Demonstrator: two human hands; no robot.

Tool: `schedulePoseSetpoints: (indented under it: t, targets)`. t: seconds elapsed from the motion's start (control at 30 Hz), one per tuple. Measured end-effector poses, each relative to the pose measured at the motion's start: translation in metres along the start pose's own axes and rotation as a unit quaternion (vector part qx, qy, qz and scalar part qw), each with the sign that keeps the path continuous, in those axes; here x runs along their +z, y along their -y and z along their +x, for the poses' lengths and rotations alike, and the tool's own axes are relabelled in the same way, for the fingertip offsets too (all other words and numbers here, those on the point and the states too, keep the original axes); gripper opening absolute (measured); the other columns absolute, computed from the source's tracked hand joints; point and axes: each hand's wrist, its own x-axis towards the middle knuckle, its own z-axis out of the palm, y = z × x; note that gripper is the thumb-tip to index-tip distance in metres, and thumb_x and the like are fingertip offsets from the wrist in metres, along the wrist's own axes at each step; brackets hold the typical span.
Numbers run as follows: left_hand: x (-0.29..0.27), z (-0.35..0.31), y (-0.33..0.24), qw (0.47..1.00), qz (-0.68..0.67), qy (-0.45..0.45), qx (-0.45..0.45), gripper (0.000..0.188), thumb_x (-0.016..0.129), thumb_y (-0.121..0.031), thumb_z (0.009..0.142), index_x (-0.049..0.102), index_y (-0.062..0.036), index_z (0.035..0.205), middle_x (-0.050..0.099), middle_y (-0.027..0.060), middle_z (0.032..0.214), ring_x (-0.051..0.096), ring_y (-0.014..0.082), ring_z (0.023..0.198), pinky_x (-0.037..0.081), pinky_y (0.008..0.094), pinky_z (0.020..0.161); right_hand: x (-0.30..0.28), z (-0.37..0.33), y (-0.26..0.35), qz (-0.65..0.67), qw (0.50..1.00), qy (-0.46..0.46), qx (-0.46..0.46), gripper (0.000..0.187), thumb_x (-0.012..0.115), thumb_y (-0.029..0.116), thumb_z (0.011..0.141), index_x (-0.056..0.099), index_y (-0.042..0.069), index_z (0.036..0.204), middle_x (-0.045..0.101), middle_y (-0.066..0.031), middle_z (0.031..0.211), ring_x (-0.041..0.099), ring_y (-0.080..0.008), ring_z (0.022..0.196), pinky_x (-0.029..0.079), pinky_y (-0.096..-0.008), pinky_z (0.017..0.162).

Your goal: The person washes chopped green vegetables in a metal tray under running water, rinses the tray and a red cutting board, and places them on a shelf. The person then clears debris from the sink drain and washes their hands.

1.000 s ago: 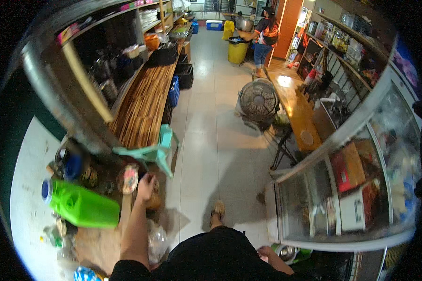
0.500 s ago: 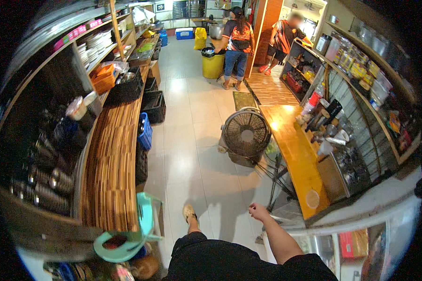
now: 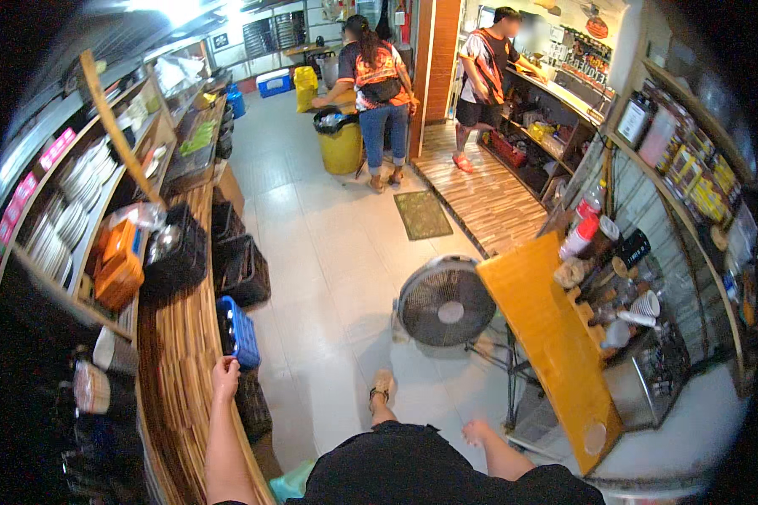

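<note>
My left hand (image 3: 225, 379) hangs over the edge of the striped wooden counter (image 3: 181, 370), close to a blue plastic crate (image 3: 238, 332). Its fingers look loosely curled, and no object shows in them. On the other side, my right hand (image 3: 478, 433) hangs low beside my body, over the floor and left of the yellow wooden table (image 3: 543, 337). Motion smears its fingers. Ahead of it stands a round floor fan (image 3: 448, 301) with a dark grille. One of my sandalled feet (image 3: 381, 391) is forward on the tiles.
A tiled aisle (image 3: 303, 252) runs ahead between counter and fan. Black crates (image 3: 242, 269) stand along the counter. Farther off are a green mat (image 3: 422, 215), a yellow bin (image 3: 340, 145), a person beside it (image 3: 381, 93) and another person on the raised wooden floor (image 3: 482, 76).
I have moved forward; the fan, crates and bin appear nearer. My left hand has come into view over the counter. The person at the bin has an arm stretched out over it.
</note>
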Motion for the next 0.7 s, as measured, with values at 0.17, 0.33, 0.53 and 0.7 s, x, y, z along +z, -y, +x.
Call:
schedulePoseSetpoints:
  t: [0.17, 0.33, 0.53, 0.7]
  targets:
    - [0.070, 0.073, -0.003, 0.996, -0.040, 0.039, -0.069, 0.009, 0.056, -0.014, 0.093, 0.057, -0.0047, 0.092, 0.057, 0.0027, 0.066, 0.051, 0.0127, 0.050, 0.041, 0.0279, 0.043, -0.090, 0.073, 0.001, 0.133, 0.987, 0.053, 0.072, 0.023, 0.054, 0.023, 0.093, 0.069, 0.007, 0.099, 0.065, -0.0076, 0.074, 0.060, -0.0219, 0.053, 0.049, -0.0424, 0.048]
    - [0.114, 0.065, 0.073, 0.889, 0.217, 0.229, -0.332, 0.012, 0.062, -0.015, 0.088, 0.063, -0.0034, 0.086, 0.062, 0.0097, 0.065, 0.060, 0.0225, 0.054, 0.045, 0.0381, 0.046, -0.300, 0.113, 0.086, -0.021, 0.978, -0.206, -0.036, 0.027, 0.056, 0.025, 0.093, 0.066, 0.001, 0.100, 0.067, -0.0099, 0.078, 0.064, -0.0237, 0.065, 0.052, -0.0398, 0.060]
    - [0.179, 0.159, 0.064, 0.862, 0.166, 0.248, -0.409, 0.007, 0.066, -0.009, 0.081, 0.064, -0.0028, 0.084, 0.062, 0.0093, 0.064, 0.061, 0.0212, 0.052, 0.047, 0.0366, 0.045, -0.532, 0.136, 0.170, 0.263, 0.886, -0.381, -0.031, 0.027, 0.062, 0.023, 0.089, 0.064, -0.001, 0.103, 0.070, -0.0102, 0.084, 0.067, -0.0196, 0.070, 0.054, -0.0342, 0.065]
    - [0.215, 0.341, 0.008, 0.903, 0.202, 0.239, -0.293, 0.008, 0.070, -0.004, 0.075, 0.066, -0.0023, 0.081, 0.062, 0.0090, 0.063, 0.062, 0.0201, 0.051, 0.049, 0.0353, 0.045, -0.582, 0.211, 0.152, 0.276, 0.892, -0.337, 0.122, 0.025, 0.062, 0.023, 0.089, 0.064, -0.002, 0.094, 0.067, -0.0097, 0.074, 0.064, -0.0186, 0.060, 0.052, -0.0345, 0.052]
